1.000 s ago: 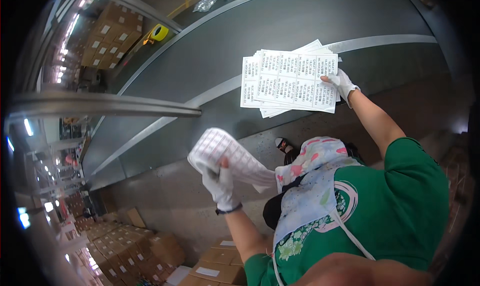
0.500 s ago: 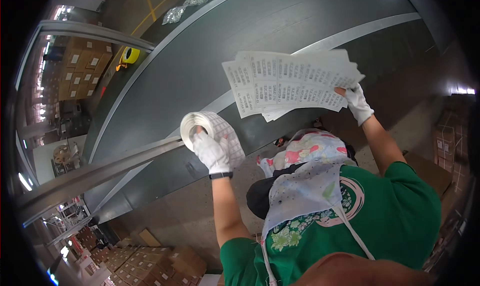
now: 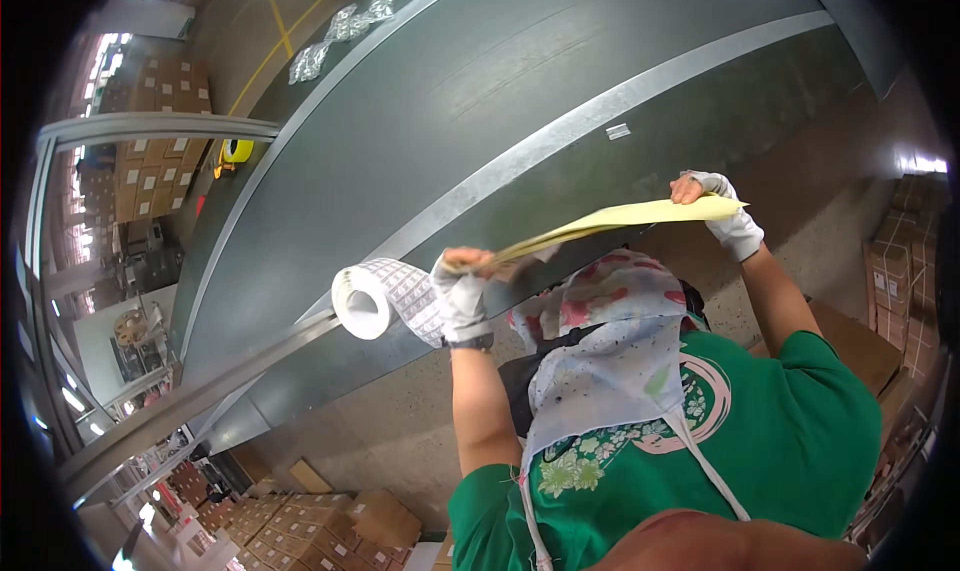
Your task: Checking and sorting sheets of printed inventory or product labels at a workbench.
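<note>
A stack of label sheets point(image 3: 620, 216) with a pale yellow side is stretched between my hands, seen almost edge-on. My left hand point(image 3: 462, 296), in a white fingerless glove, is closed on its left end. My right hand point(image 3: 722, 214), gloved the same way, grips the right end with fingers curled over the top. Just left of my left hand is a roll of white labels point(image 3: 345, 296); its printed strip point(image 3: 405, 291) trails to that hand's glove. Whether my left hand also touches the strip cannot be made out.
A dark grey work surface point(image 3: 480, 101) with a pale metal strip point(image 3: 600, 101) spans the middle. A small white piece point(image 3: 618, 131) lies on its near part. At left runs a metal rail point(image 3: 210, 396). Clear plastic packs point(image 3: 345, 23) and a yellow tape roll point(image 3: 237, 151) sit along the far side.
The fanned sheets have been gathered and turned, now edge-on with yellow showing. My left hand has left the roll's core and taken the sheets' left end. The small white piece has come into view.
</note>
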`<state>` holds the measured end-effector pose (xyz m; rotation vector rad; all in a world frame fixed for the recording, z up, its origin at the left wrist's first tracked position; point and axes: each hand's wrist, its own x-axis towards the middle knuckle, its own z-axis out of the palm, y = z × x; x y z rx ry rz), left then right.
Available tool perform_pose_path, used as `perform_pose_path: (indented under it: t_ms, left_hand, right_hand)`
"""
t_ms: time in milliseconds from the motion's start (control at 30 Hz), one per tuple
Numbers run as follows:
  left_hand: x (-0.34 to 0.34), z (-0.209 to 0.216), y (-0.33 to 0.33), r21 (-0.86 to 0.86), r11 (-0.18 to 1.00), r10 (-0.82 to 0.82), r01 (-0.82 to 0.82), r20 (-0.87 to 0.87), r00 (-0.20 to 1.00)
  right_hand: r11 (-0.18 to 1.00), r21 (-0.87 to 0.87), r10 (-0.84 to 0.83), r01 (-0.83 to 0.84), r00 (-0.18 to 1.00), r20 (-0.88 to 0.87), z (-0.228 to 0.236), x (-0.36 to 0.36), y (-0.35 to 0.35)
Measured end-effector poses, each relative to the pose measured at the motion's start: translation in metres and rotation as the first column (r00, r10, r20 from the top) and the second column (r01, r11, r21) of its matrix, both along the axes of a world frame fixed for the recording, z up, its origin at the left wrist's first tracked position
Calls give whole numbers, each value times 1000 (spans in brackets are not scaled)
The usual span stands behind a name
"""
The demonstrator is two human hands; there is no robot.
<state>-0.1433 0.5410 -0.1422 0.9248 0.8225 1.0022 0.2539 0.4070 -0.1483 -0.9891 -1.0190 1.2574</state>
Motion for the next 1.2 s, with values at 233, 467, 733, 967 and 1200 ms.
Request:
perform_pose_path:
  t_ms: [233, 467, 733, 967, 1200]
  left_hand:
    - [15, 15, -17, -370, 920, -215, 132, -194, 957]
    - [32, 0, -25, 236, 960, -76, 151, -300, 951]
    - [2, -25, -41, -165, 955, 217, -246, -175, 960]
    - [4, -55, -44, -220, 921, 191, -322, -464, 865]
    - [38, -62, -29, -62, 960, 196, -274, -550, 812]
  right_hand:
    - [994, 4, -91, 113, 782, 616, 22, -6, 3]
    - [908, -411, 23, 87, 967, 255, 3, -3, 3]
    - [885, -382, 267, -268, 962, -55, 53, 1, 67]
    - [988, 74, -107, 134, 259, 960, -24, 21, 122]
    - [921, -337, 274, 195, 291, 917, -37, 9, 137]
